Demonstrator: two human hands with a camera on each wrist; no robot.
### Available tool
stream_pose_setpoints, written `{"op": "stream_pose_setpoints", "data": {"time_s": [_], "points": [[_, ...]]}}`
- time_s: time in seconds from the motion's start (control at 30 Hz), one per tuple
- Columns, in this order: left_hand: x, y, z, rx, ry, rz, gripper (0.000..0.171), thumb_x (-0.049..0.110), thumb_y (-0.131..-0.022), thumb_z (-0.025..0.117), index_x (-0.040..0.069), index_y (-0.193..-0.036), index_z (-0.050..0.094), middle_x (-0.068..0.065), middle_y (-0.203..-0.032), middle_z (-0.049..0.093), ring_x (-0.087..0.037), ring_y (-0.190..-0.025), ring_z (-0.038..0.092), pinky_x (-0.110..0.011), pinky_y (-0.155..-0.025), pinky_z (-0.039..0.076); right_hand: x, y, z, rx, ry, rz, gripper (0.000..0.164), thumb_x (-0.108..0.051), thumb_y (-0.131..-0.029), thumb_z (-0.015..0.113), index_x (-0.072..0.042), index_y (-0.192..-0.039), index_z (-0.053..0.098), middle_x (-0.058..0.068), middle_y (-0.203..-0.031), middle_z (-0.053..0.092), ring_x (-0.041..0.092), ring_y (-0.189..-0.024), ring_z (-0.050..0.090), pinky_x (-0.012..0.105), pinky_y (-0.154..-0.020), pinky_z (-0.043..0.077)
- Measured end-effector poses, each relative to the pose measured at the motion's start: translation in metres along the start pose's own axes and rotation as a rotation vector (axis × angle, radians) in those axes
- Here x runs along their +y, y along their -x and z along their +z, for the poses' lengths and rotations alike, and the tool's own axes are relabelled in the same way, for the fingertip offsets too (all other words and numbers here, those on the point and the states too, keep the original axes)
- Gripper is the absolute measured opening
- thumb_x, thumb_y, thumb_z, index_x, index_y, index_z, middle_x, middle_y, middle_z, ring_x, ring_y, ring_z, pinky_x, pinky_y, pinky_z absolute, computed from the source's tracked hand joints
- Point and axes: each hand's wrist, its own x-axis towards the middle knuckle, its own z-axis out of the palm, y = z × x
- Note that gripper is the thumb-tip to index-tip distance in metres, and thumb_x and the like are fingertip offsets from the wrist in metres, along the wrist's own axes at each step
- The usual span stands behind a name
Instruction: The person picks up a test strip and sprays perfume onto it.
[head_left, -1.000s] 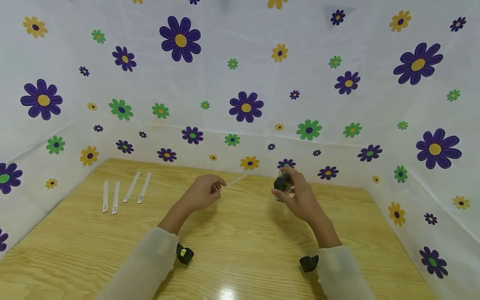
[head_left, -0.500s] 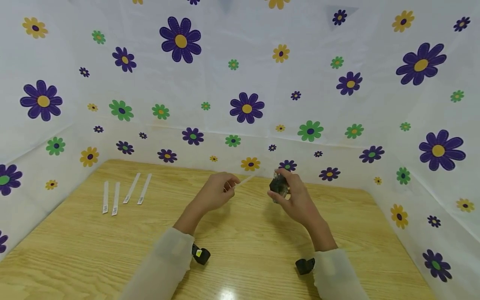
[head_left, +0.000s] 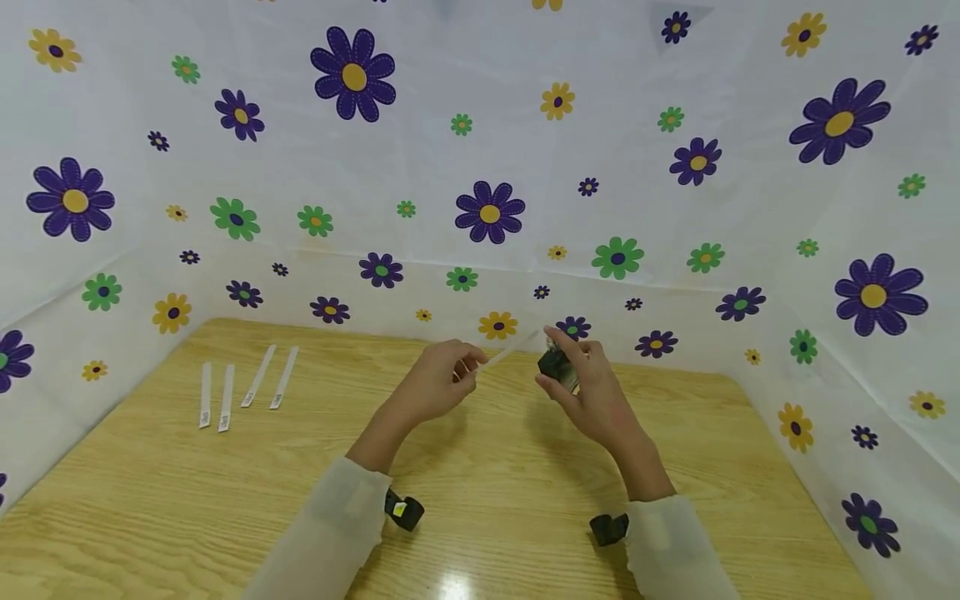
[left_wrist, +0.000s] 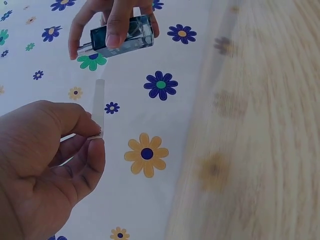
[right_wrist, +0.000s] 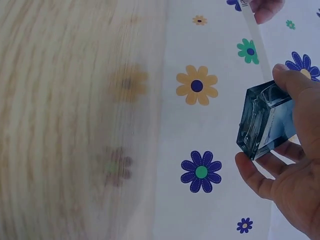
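My left hand (head_left: pixel 435 382) pinches one end of a narrow white paper test strip (head_left: pixel 512 347) between thumb and fingers. The strip's free end points up and right. Across from it, my right hand (head_left: pixel 602 400) grips a dark blue-green glass perfume bottle (head_left: pixel 557 363), tilted with its top toward the strip. In the left wrist view, the right index finger rests on the silvery spray top of the bottle (left_wrist: pixel 127 38), apart from the strip (left_wrist: pixel 99 106). The right wrist view shows the thick glass base of the bottle (right_wrist: pixel 257 120); its top is hidden there.
Several more white strips (head_left: pixel 227 398) with printed ends lie in two pairs on the left of the wooden table (head_left: pixel 487 517). A white flower-patterned sheet (head_left: pixel 420 167) walls the back and both sides. Both wrists carry black cameras (head_left: pixel 405 510).
My left hand has moved right with the strip, bringing it closer to the bottle. My right hand has tilted the bottle leftward, its index finger lifting onto the spray top.
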Motion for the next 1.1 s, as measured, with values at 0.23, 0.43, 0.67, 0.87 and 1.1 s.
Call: {"op": "stream_pose_setpoints", "data": {"time_s": [0.23, 0.43, 0.67, 0.87, 1.1], "points": [[0.0065, 0.0008, -0.0019, -0.008, 0.009, -0.002, 0.026, 0.003, -0.097, 0.063, 0.002, -0.121, 0.07, -0.002, -0.097, 0.066, -0.015, -0.085, 0.063, -0.029, -0.074, 0.056, -0.0026, 0.0014, 0.0008, -0.022, 0.025, 0.033, 0.069, -0.031, -0.097, 0.073, -0.03, -0.157, 0.038, 0.027, -0.129, 0.048, 0.038, -0.099, 0.062, 0.048, -0.076, 0.059], [0.0081, -0.0003, -0.0001, -0.013, 0.013, 0.016, 0.025, 0.002, -0.096, 0.063, 0.002, -0.12, 0.071, -0.003, -0.097, 0.067, -0.014, -0.084, 0.064, -0.027, -0.073, 0.056, -0.0029, 0.0011, 0.0012, -0.014, 0.054, 0.043, 0.069, -0.031, -0.096, 0.074, -0.029, -0.155, 0.04, 0.027, -0.128, 0.048, 0.041, -0.104, 0.06, 0.053, -0.081, 0.059], [0.0086, 0.0003, -0.0017, -0.018, -0.002, 0.022, 0.026, 0.001, -0.096, 0.063, 0.001, -0.121, 0.071, -0.006, -0.1, 0.068, -0.016, -0.086, 0.065, -0.028, -0.073, 0.056, -0.0024, -0.0009, 0.0018, -0.002, 0.07, 0.03, 0.068, -0.032, -0.097, 0.073, -0.03, -0.156, 0.04, 0.027, -0.126, 0.048, 0.041, -0.105, 0.058, 0.056, -0.083, 0.057], [0.0099, -0.0001, -0.0026, -0.031, 0.005, 0.025, 0.027, 0.002, -0.096, 0.062, 0.002, -0.121, 0.071, -0.007, -0.101, 0.068, -0.016, -0.087, 0.065, -0.028, -0.073, 0.056, -0.0021, -0.001, 0.0029, 0.019, 0.088, 0.015, 0.068, -0.031, -0.096, 0.074, -0.027, -0.155, 0.041, 0.028, -0.124, 0.049, 0.039, -0.1, 0.058, 0.053, -0.078, 0.057], [0.0109, -0.0014, -0.0007, -0.042, 0.005, 0.033, 0.026, 0.001, -0.095, 0.062, 0.001, -0.119, 0.071, -0.006, -0.099, 0.068, -0.016, -0.086, 0.065, -0.027, -0.073, 0.056, -0.0025, -0.0013, 0.0041, 0.022, 0.108, 0.017, 0.066, -0.031, -0.096, 0.074, -0.023, -0.154, 0.043, 0.029, -0.121, 0.051, 0.039, -0.098, 0.06, 0.053, -0.077, 0.057]]}}
